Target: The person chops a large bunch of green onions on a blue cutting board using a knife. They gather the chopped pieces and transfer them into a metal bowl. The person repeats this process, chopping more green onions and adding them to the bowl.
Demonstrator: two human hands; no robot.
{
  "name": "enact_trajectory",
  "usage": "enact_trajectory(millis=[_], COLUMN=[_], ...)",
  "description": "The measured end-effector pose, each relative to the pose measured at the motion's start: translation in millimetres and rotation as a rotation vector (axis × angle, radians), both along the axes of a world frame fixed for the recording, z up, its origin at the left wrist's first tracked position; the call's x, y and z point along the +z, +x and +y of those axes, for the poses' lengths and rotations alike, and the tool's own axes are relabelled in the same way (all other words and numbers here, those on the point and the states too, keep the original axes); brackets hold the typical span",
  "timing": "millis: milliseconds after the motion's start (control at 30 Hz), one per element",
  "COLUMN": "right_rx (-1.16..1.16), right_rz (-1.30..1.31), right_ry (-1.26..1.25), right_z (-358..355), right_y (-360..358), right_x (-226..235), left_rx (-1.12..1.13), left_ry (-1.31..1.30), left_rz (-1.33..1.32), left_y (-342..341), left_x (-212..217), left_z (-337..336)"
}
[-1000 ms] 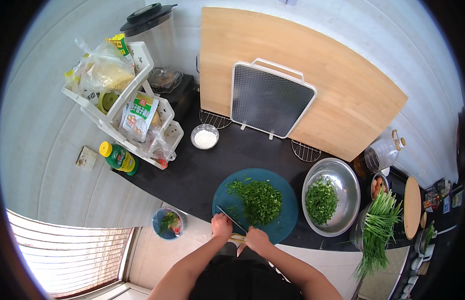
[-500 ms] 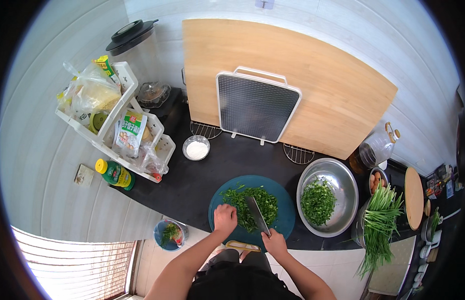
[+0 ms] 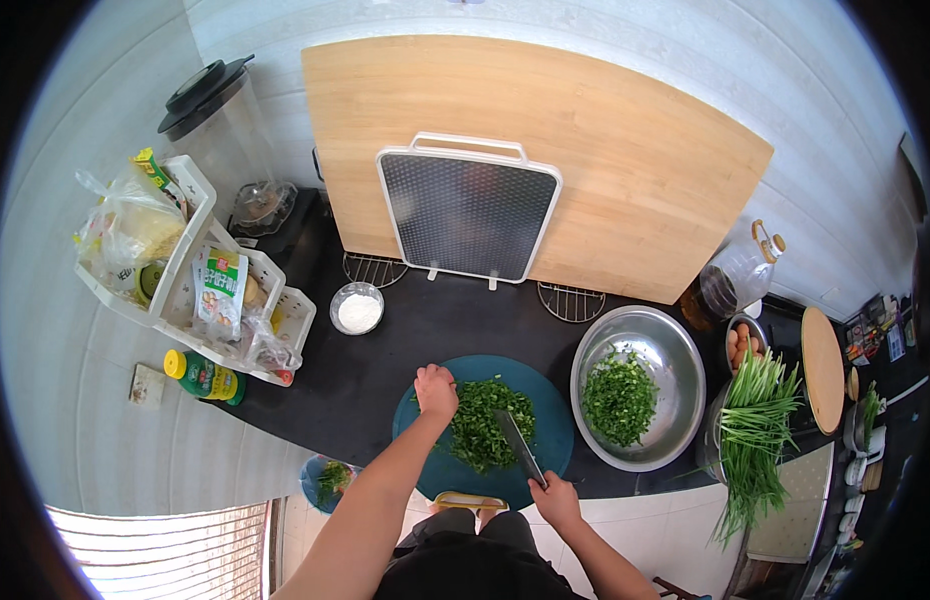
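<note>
A round dark-teal cutting board (image 3: pixel 551 440) lies at the counter's front edge with a pile of chopped green chives (image 3: pixel 482 432) on it. My right hand (image 3: pixel 557 502) grips the handle of a cleaver (image 3: pixel 520 448), its blade resting against the pile's right part. At the board's far left, my left hand (image 3: pixel 437 391) is closed, fingers curled down beside the pile; anything in them is hidden. To the right stands a steel bowl (image 3: pixel 683 425) holding more chopped greens (image 3: pixel 619 397).
Long uncut chives (image 3: pixel 760 440) hang from a pot at the right, near a bowl of eggs (image 3: pixel 745 342). A glass bowl of white powder (image 3: pixel 359 312), a green bottle (image 3: pixel 207 377) and a white rack (image 3: pixel 190 290) stand left. Boards (image 3: pixel 625 150) lean behind.
My left hand has moved from the pile's left side up to the board's far left edge. The cleaver stays against the greens in my right hand. The whole view has shifted slightly.
</note>
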State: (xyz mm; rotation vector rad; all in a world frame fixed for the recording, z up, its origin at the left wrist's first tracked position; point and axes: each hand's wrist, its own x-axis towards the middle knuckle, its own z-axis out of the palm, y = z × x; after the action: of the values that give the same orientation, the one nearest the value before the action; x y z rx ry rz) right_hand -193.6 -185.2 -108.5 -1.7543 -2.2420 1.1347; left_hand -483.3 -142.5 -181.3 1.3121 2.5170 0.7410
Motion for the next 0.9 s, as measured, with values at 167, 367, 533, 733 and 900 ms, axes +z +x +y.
enact_trajectory(millis=[167, 367, 533, 733, 900], right_rx=[0.076, 0.203, 0.316, 0.393, 0.444], right_rz=[-0.004, 0.063, 0.016, -0.038, -0.077], right_ry=[-0.014, 0.034, 0.009, 0.012, 0.012], right_z=[4, -3, -12, -26, -31], right_y=[-9, -25, -36, -49, -57], right_x=[3, -5, -11, -16, -18], left_rx=[-0.054, 0.006, 0.153, 0.174, 0.193], left_ry=[0.158, 0.09, 0.131, 0.078, 0.106], left_rz=[-0.027, -0.188, -0.093, -0.22, -0.257], left_y=[3, 49, 63, 56, 55], left_x=[20, -17, -10, -22, -22], left_z=[-41, -144, -147, -155, -153])
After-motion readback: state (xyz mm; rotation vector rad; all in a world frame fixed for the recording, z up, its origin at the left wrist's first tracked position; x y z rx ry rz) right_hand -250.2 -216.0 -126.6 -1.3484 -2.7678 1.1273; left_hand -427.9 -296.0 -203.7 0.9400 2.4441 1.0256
